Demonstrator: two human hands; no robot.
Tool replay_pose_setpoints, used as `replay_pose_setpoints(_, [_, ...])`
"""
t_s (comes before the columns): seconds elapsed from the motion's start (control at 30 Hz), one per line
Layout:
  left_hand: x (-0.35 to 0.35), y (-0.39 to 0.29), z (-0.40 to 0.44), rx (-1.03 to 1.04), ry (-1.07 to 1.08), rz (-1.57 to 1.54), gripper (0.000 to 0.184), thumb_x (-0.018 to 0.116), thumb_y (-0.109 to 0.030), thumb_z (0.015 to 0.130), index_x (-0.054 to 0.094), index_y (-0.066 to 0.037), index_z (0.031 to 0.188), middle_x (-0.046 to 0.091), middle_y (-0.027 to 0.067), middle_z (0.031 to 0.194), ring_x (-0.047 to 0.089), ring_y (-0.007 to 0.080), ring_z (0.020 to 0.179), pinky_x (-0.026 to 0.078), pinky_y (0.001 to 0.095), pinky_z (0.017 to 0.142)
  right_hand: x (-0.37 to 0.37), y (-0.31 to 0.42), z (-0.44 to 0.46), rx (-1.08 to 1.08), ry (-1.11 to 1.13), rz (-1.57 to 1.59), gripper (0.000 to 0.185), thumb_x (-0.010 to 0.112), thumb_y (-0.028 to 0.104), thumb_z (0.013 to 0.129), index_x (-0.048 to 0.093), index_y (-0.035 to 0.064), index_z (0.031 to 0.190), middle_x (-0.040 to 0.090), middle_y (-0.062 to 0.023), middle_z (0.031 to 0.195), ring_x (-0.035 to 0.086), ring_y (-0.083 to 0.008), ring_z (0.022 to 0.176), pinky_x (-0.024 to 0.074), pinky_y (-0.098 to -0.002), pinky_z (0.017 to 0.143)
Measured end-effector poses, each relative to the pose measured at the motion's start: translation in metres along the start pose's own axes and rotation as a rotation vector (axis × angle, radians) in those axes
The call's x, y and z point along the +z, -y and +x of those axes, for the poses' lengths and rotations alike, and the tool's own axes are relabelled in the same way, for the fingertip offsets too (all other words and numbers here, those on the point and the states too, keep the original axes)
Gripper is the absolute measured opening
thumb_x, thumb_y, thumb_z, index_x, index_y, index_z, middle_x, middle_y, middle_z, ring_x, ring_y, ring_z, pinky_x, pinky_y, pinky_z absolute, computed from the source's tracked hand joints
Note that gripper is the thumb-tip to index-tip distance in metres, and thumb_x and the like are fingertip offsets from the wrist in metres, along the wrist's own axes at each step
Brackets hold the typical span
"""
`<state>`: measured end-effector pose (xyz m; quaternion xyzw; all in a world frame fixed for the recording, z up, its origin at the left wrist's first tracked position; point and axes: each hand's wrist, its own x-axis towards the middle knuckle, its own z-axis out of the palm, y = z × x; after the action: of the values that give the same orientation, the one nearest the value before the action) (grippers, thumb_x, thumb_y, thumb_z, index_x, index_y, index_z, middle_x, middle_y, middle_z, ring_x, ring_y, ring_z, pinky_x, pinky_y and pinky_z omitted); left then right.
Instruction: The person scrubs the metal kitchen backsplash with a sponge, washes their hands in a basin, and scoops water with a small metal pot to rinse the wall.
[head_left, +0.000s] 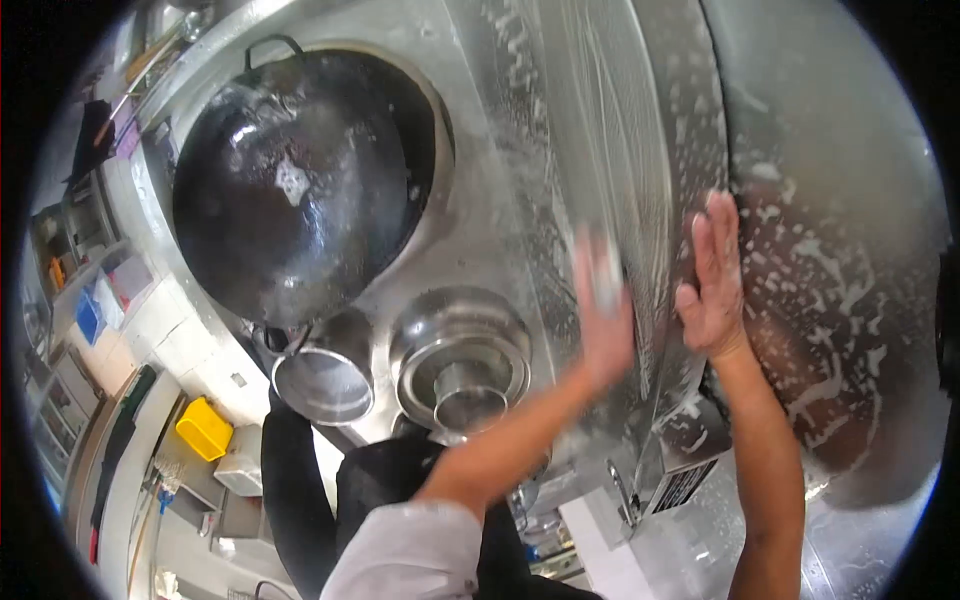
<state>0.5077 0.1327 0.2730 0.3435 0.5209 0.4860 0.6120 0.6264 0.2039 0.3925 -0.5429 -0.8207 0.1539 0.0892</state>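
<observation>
My left hand (603, 325) is closed around a pale scrubbing pad (607, 278), blurred by motion. The pad is against a soapy steel panel (625, 130) streaked with suds. To its right, my right hand (715, 280) lies with its fingers stretched out along the foamy steel wall (830, 250), holding nothing that I can see. Foam spots cover the wall around and below this hand. Part of my left forearm crosses in front of the steel stove top.
A large black wok (300, 190) rests tilted over the burner opening at upper left. Near my left forearm are a strainer (323, 385) and nested steel bowls (460, 350). A tap (622, 490) stands below. On the floor side is a yellow bin (204, 430).
</observation>
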Motion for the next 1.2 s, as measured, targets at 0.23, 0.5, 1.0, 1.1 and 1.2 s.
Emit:
replay_pose_setpoints(0.23, [-0.014, -0.008, 0.113, 0.294, 0.001, 0.188, 0.06, 0.041, -0.019, 0.099, 0.024, 0.002, 0.152, 0.022, 0.024, 0.158, 0.016, 0.0389, 0.149, 0.014, 0.0466, 0.121, 0.001, -0.001, 0.003, 0.013, 0.008, -0.024, 0.068, 0.037, 0.045, 0.101, 0.023, 0.0087, 0.157, 0.016, -0.018, 0.163, 0.014, -0.0443, 0.149, 0.0149, -0.0522, 0.12])
replay_pose_setpoints(0.5, [-0.015, -0.018, 0.177, 0.206, -0.138, -0.034, 0.056, 0.044, -0.021, 0.101, 0.029, 0.003, 0.15, 0.031, 0.0201, 0.155, 0.026, 0.0347, 0.146, 0.018, 0.0417, 0.12, 0.0, -0.001, 0.004, 0.009, 0.018, -0.004, 0.069, 0.038, 0.046, 0.1, 0.023, 0.0093, 0.157, 0.016, -0.0195, 0.163, 0.015, -0.0455, 0.148, 0.015, -0.0535, 0.119])
replay_pose_setpoints(1.0, [-0.027, 0.004, 0.277, -0.09, 0.007, -0.153, 0.054, 0.033, -0.028, 0.105, 0.028, 0.002, 0.149, 0.035, 0.0252, 0.15, 0.027, 0.0364, 0.143, 0.018, 0.043, 0.12, -0.001, -0.001, 0.003, 0.018, -0.006, 0.04, 0.069, 0.04, 0.046, 0.1, 0.024, 0.01, 0.157, 0.017, -0.0169, 0.163, 0.015, -0.0456, 0.148, 0.0163, -0.054, 0.119])
replay_pose_setpoints(1.1, [-0.014, 0.017, 0.115, -0.093, -0.093, -0.116, 0.057, 0.036, -0.019, 0.103, 0.019, 0.0, 0.154, 0.015, 0.0184, 0.162, 0.011, 0.0313, 0.151, 0.009, 0.0395, 0.123, -0.002, -0.002, 0.006, 0.015, 0.022, 0.011, 0.069, 0.04, 0.045, 0.1, 0.022, 0.0099, 0.157, 0.017, -0.0181, 0.163, 0.014, -0.0474, 0.147, 0.0168, -0.0544, 0.119])
replay_pose_setpoints(1.2, [-0.02, 0.03, -0.11, -0.221, 0.258, 0.056, 0.062, 0.034, -0.011, 0.097, 0.017, 0.001, 0.155, 0.005, 0.0206, 0.163, 0.003, 0.0358, 0.152, 0.004, 0.0428, 0.123, -0.004, -0.001, 0.005, 0.036, 0.034, 0.021, 0.069, 0.04, 0.044, 0.1, 0.023, 0.0099, 0.157, 0.017, -0.0195, 0.163, 0.014, -0.0476, 0.147, 0.017, -0.0546, 0.119])
